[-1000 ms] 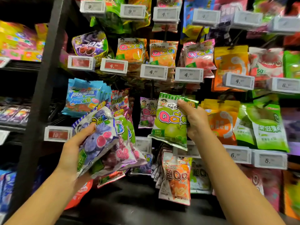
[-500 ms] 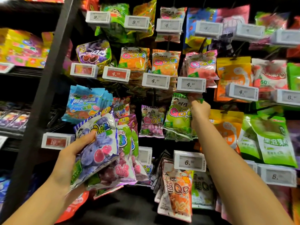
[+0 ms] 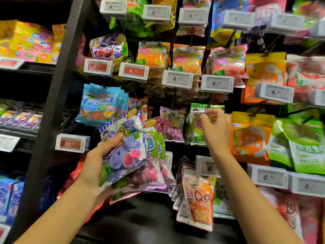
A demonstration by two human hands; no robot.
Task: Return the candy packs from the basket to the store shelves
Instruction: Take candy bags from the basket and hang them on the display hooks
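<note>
Left hand (image 3: 98,162) grips a fanned stack of glossy purple-and-green candy packs (image 3: 130,155) (blueberry one on top). Right hand (image 3: 217,131) seems to pinch the green plastic gummy pack (image 3: 194,127) hanging on the shelf peg.

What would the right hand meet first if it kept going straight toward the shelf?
The green pack on its peg: the right hand is already at its top edge, fingertips at or just off it. Depth is unclear from this one view.
</note>
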